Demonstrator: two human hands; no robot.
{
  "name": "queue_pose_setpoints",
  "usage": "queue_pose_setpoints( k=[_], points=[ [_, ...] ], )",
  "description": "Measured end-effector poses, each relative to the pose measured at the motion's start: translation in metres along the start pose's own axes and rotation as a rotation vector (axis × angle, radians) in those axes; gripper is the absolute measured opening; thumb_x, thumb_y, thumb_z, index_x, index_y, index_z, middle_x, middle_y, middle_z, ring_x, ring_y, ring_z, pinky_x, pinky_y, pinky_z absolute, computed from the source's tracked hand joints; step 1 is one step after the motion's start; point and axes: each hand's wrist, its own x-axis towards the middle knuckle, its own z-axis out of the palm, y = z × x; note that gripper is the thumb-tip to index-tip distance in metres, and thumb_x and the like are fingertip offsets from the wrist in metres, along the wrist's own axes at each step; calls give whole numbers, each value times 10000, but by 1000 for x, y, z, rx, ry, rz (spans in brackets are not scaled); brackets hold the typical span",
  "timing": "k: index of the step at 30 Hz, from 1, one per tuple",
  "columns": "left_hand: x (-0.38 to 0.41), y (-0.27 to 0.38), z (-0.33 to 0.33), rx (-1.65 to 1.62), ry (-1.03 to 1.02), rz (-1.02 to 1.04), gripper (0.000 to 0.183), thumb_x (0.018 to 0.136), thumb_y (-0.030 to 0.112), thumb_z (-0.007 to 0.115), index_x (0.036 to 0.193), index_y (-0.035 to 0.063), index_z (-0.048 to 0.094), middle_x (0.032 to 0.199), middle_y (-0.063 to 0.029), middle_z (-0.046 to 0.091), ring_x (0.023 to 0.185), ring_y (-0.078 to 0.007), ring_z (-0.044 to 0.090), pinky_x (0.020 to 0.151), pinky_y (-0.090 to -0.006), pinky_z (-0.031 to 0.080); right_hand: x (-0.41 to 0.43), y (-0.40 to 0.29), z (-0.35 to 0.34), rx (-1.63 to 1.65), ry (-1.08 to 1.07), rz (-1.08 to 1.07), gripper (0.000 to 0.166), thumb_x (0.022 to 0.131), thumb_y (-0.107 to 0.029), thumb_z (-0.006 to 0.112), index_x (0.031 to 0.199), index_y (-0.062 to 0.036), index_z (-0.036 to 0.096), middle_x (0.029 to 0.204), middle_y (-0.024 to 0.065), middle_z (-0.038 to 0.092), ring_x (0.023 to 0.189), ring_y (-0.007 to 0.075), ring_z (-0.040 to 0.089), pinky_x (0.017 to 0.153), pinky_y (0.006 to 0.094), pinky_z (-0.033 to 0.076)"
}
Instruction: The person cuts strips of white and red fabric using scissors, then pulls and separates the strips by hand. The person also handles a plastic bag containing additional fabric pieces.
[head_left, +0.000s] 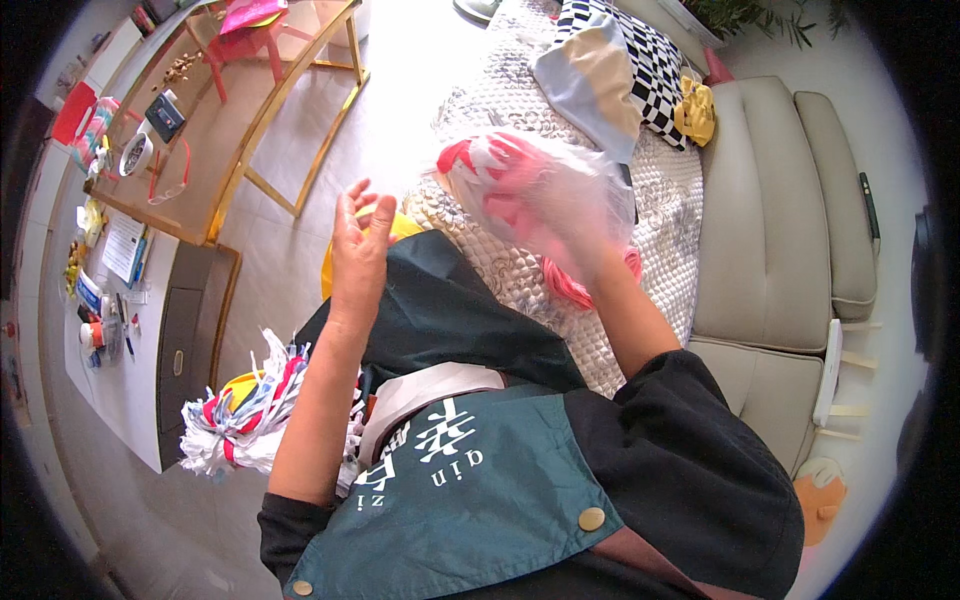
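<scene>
My left hand (360, 240) is raised over my lap, its fingers apart and nothing in it. Blurred by motion, my right hand (551, 202) is on or inside a clear plastic bag (600, 187) with red, pink and white material in it; the fingers are hidden, so its grip cannot be told. Below that bag a bundle of pink cord (566, 283) lies on the quilted sofa cover (664, 247). A bundle of white, red and blue strips (232, 442) is at my left side, partly behind my forearm. Something yellow (405, 226) shows behind my left hand.
A glass table with a gold frame (259, 127) stands at the upper left, with red-framed glasses (184, 180) and a bowl (136, 154) on it. Beside it is a white cabinet (142, 375) bearing small items. A checkered cushion (660, 82) and grey sofa cushions (772, 217) are on the right.
</scene>
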Motion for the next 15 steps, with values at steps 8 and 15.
queue_pose_setpoints(
  k=[8,15],
  points=[
    [9,8,-22,-149,60,5,953,813,604,612,1444,23,196,1371,-206,394,1279,-267,411,1025,-369,371,-21,17,11,105,-197,2,586,887,-422,608,1332,-88,423,1287,93,518,1181,227,513,989,400,445],
    [7,10,-37,-432,-7,33,185,934,199,591,1011,39,643,881,-7,659,827,-73,606,765,-223,483,3,48,22,208,-500,70,570,897,-412,594,1343,-103,421,1305,91,513,1190,229,510,998,406,441]
  ],
)
